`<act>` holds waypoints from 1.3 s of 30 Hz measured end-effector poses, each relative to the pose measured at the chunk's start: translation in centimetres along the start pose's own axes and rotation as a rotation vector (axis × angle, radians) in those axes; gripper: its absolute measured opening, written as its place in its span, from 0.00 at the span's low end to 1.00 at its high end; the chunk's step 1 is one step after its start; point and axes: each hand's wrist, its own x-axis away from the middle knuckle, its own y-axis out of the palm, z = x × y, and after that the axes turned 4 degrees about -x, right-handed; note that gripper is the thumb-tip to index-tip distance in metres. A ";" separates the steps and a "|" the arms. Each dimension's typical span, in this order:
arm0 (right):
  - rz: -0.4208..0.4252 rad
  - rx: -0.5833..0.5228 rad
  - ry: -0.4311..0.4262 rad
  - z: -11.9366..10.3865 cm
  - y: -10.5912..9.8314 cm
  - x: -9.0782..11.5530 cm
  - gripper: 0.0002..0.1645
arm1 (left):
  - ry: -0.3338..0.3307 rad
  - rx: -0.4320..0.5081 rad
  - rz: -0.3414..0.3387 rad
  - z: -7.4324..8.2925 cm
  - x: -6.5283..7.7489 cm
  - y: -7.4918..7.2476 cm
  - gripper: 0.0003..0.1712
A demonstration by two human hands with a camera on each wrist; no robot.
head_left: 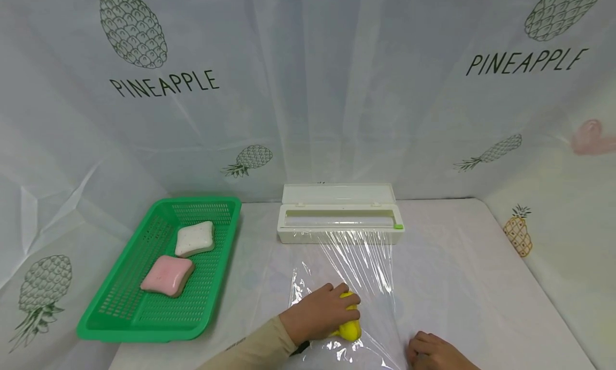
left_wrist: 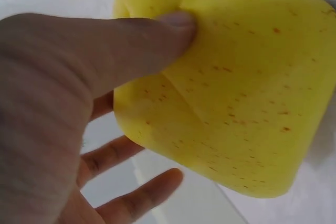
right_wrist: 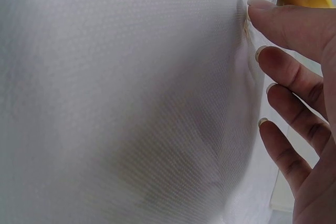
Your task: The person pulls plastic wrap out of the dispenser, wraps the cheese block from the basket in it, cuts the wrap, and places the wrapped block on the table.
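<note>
My left hand point(head_left: 321, 312) grips a soft yellow sponge point(left_wrist: 236, 87) flecked with reddish specks, above the plastic wrap point(head_left: 370, 284). In the left wrist view the thumb sinks a dent into the sponge, while other fingers lie behind it. The clear sheet runs toward me from a white wrap dispenser point(head_left: 339, 236) with its lid raised. At the sheet's near right corner, my right hand point(head_left: 435, 353) pinches the edge with bent fingers, and creases converge there. In the right wrist view the fingertips point(right_wrist: 262, 53) rest near a wrinkled edge, and the exact contact is hard to see.
On the left, a green basket point(head_left: 218, 290) holds a white sponge point(head_left: 194, 239) and a pink sponge point(head_left: 168, 275). A pineapple-print curtain point(head_left: 327, 102) hangs behind the white-covered table point(head_left: 457, 252). A small green slider point(head_left: 398, 226) sits at the dispenser's right end.
</note>
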 end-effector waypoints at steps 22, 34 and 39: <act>-0.010 0.033 0.077 -0.5 0.1 0.0 0.30 | 0.087 0.220 -0.120 -1.1 -0.5 3.1 0.28; -0.013 0.033 0.064 -0.5 0.0 -0.3 0.31 | -0.100 0.344 0.028 -2.0 4.1 4.7 0.31; -0.012 0.015 0.043 -0.4 -0.1 -0.3 0.30 | -0.166 0.381 0.068 -2.1 6.9 5.1 0.32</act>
